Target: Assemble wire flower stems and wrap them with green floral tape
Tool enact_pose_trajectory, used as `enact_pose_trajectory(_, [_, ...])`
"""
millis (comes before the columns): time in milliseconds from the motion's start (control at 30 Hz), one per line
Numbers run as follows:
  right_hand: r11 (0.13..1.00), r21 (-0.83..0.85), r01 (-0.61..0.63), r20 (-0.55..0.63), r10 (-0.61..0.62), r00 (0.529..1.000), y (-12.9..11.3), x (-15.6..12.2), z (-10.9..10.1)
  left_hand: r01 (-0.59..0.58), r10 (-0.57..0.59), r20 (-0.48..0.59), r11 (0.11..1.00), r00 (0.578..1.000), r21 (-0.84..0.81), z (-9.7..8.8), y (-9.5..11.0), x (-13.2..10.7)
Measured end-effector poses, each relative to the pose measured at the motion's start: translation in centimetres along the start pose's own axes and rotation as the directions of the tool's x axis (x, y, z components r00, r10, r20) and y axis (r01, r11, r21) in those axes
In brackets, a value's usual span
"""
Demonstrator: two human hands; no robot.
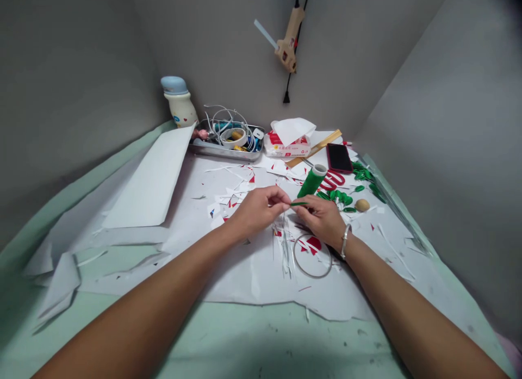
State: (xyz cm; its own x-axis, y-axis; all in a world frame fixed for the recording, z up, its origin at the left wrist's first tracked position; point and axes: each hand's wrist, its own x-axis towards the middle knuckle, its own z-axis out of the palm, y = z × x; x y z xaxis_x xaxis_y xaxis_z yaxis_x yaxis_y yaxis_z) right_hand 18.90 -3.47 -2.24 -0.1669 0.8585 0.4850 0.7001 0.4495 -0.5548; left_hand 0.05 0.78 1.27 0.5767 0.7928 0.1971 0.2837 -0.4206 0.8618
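Left hand [256,210] is over the white paper [253,275], fingertips pinched on a thin green stem [299,204]. That stem lies almost level, running straight across to the right hand [322,218], whose fingers curl closed around its other end. Both hands are on it, close together, forearms angled inward! Just beyond sits a green spool [312,180], with a wire ring [312,256] right below.

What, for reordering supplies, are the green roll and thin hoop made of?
The green cylindrical roll looks like matte paper tape: its surface shows no shine. The thin round hoop is probably bare metal wire, from its grey sheen.
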Motion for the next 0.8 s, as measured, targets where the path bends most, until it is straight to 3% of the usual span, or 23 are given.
enact_pose_trajectory(100, [0.986,-0.085,0.146,0.12,-0.136,0.983,-1.0,-0.3,0.1,0.025,-0.017,-0.119,0.997,0.993,0.068,0.0,-0.2,0.1])
enact_pose_trajectory(200, [0.963,-0.127,0.24,0.125,-0.224,0.967,-1.9,-0.4,0.0,0.054,-0.013,-0.159,0.964,0.987,0.261,0.1,-0.4,-0.1])
enact_pose_trajectory(333, [0.977,-0.107,0.184,-0.005,-0.186,0.983,-1.9,-0.2,-0.4,-0.007,0.0,0.018,0.919,1.0,0.394,0.4,-0.2,-0.6])
enact_pose_trajectory(400, [0.993,-0.053,0.105,-0.083,-0.109,0.991,-1.4,0.0,-0.5,-0.045,0.005,0.112,0.933,0.994,0.357,0.5,-0.1,-0.7])
enact_pose_trajectory(500, [0.999,0.05,-0.013,-0.161,0.021,0.987,-0.4,0.2,-0.5,-0.033,0.0,0.159,0.978,0.987,0.208,0.3,0.0,-0.6])
enact_pose_trajectory(633, [0.998,0.051,-0.048,-0.081,0.052,0.995,0.2,0.1,0.0,0.0,-0.002,0.065,0.999,0.998,0.035,-0.1,0.2,-0.2])
enact_pose_trajectory(800, [0.981,-0.089,0.17,0.128,-0.158,0.979,-1.1,-0.3,0.2,0.048,-0.03,-0.146,0.992,0.989,0.117,-0.1,0.2,-0.1])
